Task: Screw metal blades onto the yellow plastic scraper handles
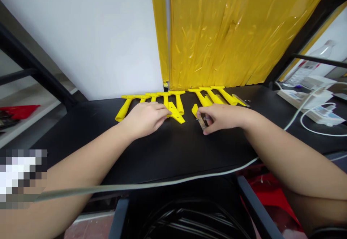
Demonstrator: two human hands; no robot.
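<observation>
Yellow handle point(177, 115) is sitting over blk table point(173, 156), L hand point(150, 118) pinching it; R hand point(219, 118) is pinching a thin shiny pc point(202, 123), apart from it. Other yellow handles point(200, 97) are lying just behind, w/ yellow sheeting point(217, 33) hanging beyond.

Smooth plastic handles point(177, 114), glossy wrinkled film point(230, 33)

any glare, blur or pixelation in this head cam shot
Head view: bright glare streaks cross the crinkled, glossy yellow plastic sheet; bottom of the head view: pale streaks on the shiny black surface; left edge of the head view: a blocky grey-and-white pixelated patch; head view: fine detail is soft around the bare right hand.
</observation>
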